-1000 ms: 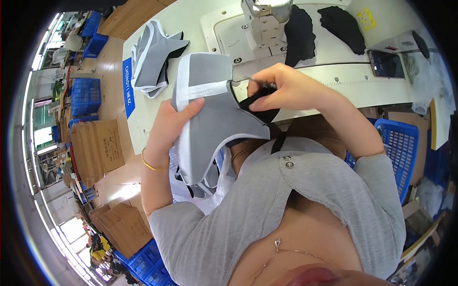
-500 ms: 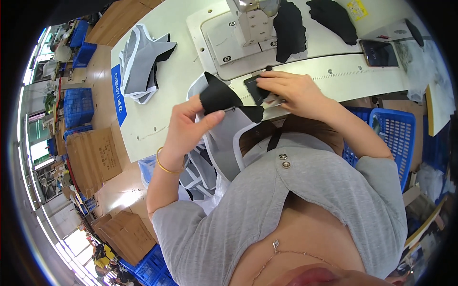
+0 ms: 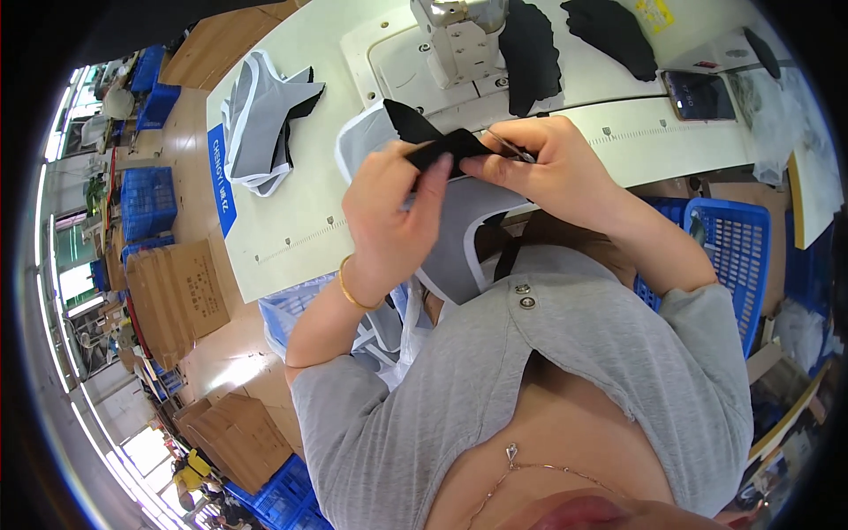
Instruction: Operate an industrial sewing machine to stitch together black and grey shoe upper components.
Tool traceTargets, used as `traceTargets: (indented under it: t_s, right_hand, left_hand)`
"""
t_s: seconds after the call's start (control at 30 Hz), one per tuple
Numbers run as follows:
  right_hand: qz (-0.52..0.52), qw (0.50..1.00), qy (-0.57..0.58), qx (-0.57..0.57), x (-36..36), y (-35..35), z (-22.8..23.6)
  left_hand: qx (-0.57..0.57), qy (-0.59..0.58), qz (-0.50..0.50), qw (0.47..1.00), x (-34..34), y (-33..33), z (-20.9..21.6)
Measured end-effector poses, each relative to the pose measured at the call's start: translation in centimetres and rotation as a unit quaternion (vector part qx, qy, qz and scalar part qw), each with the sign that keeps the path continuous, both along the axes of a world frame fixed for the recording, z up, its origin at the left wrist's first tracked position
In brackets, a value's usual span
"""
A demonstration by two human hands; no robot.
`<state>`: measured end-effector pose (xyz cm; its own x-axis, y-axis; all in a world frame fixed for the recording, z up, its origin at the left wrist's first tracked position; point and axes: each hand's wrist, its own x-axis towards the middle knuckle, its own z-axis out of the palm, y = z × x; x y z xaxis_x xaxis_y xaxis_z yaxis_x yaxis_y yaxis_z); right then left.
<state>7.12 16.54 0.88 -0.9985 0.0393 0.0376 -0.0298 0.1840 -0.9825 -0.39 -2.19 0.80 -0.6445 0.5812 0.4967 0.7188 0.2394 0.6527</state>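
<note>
My left hand (image 3: 393,212) is closed, pinching the black fabric edge of a grey fabric piece (image 3: 464,225) with white binding between thumb and fingers. That piece hangs over the table's front edge toward my lap. Close beside it, my right hand (image 3: 552,168) grips the other end of the black fabric (image 3: 452,146). A slim metal tool (image 3: 511,147), perhaps thread snips, is tucked in the right hand's fingers. Just beyond both hands stands a white sewing machine (image 3: 459,44); its needle area is hidden from view.
Grey pieces with white edging (image 3: 261,124) lie stacked on the table's left. Black cut pieces (image 3: 530,62) rest right of the machine, near a phone (image 3: 698,95). A blue basket (image 3: 729,256) stands at my right, and cardboard boxes (image 3: 177,300) sit on the floor at left.
My left hand has moved right with the grey piece. My right hand has lifted a small black piece off the table edge, and the two hands now meet at the black fabric.
</note>
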Motion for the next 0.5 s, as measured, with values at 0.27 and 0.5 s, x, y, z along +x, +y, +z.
traceTargets:
  t_s: [0.27, 0.5]
  right_hand:
    - [0.006, 0.989, 0.122, 0.082, 0.1, 0.8, -0.9]
    - [0.065, 0.971, 0.206, 0.106, -0.1, 2.1, -1.3]
  left_hand:
    - [-0.090, -0.376, -0.206, 0.899, -3.7, -1.2, 1.2]
    - [-0.079, -0.285, -0.175, 0.939, -3.5, -0.7, 1.1]
